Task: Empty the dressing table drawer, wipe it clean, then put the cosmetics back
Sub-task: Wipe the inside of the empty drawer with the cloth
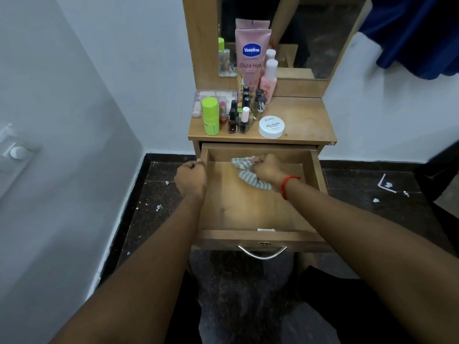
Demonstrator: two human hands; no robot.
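Note:
The wooden drawer is pulled out and holds only a grey-and-white striped cloth. My right hand is closed on that cloth at the drawer's back wall. My left hand grips the drawer's left side wall. On the dressing table top stand the cosmetics: a pink Vaseline tube, a pink bottle, a lime green stick, several nail polish bottles, a white round jar and a clear case.
A mirror rises behind the table top. White walls stand left and right, with a switch plate on the left wall. Blue fabric hangs at the upper right. The dark stone floor carries scraps of paper. A metal handle curves under the drawer front.

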